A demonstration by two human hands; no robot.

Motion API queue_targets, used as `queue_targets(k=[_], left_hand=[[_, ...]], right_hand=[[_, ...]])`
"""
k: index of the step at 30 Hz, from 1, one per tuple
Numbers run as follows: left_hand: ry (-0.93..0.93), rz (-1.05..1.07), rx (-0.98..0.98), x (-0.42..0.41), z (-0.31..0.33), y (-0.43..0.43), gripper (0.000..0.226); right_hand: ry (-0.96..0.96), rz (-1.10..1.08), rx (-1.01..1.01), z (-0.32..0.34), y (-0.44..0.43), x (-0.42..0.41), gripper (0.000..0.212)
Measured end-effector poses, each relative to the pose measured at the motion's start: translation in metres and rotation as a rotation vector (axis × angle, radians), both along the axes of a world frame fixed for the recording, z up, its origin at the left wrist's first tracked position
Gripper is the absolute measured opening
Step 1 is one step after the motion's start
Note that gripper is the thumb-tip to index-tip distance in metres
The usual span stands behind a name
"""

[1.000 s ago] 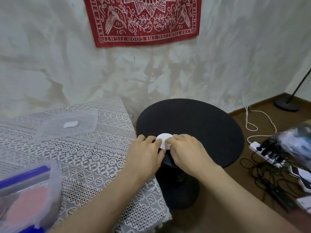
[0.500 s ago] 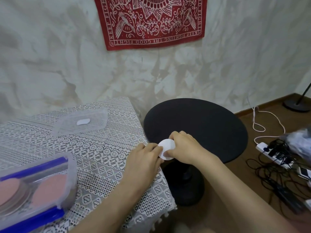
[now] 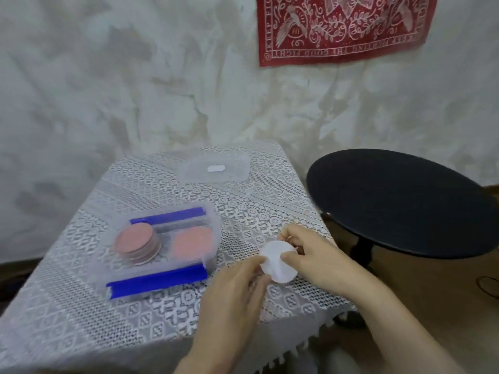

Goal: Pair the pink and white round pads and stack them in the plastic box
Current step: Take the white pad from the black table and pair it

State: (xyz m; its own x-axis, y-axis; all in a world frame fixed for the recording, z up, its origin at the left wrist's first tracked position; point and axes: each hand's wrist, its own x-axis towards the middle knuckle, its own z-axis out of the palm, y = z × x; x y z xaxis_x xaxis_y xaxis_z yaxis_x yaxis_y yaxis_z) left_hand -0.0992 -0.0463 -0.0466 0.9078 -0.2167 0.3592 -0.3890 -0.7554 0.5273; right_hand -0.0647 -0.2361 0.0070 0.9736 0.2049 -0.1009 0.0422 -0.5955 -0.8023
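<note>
A white round pad [image 3: 276, 261] is held between both hands above the lace-covered table [image 3: 81, 306]. My left hand [image 3: 237, 287] pinches its lower left edge, and my right hand [image 3: 310, 252] pinches its right side with thumb over the face. To the left stands the clear plastic box [image 3: 159, 271] with blue clips. Inside it a stack of pink pads [image 3: 136, 240] leans at the left, and another pink pad [image 3: 193, 241] lies at the right.
The box's clear lid [image 3: 214, 170] lies at the table's far side. A round black side table [image 3: 399, 201] stands to the right, close to the lace table's edge. A red patterned cloth [image 3: 343, 25] hangs on the wall.
Both hands carried the white pad leftward from the black side table's edge to over the lace table. The view swung left, bringing the plastic box fully into sight.
</note>
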Motion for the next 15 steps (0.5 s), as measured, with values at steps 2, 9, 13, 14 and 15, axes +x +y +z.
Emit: queue_targets(k=[2,9,13,14,15], left_hand=[[0.030,0.018,-0.069,0.001,0.004,0.001,0.024],[0.143,0.149,-0.285,0.010,0.018,0.035,0.014],[0.065,0.165,-0.224,0.013,0.025,0.065,0.004],[0.037,0.157,-0.206,0.014,0.026,0.071,0.006],[0.018,0.143,-0.183,0.015,0.027,0.075,0.009]], right_hand=[[0.021,0.021,0.101,-0.005,-0.003,-0.004,0.026],[-0.043,0.050,0.191,-0.008,0.038,-0.010,0.025],[-0.288,0.047,-0.018,-0.008,0.065,-0.017,0.009],[-0.351,0.046,-0.080,-0.007,0.068,-0.018,0.005],[-0.400,0.045,-0.124,-0.007,0.070,-0.019,0.003]])
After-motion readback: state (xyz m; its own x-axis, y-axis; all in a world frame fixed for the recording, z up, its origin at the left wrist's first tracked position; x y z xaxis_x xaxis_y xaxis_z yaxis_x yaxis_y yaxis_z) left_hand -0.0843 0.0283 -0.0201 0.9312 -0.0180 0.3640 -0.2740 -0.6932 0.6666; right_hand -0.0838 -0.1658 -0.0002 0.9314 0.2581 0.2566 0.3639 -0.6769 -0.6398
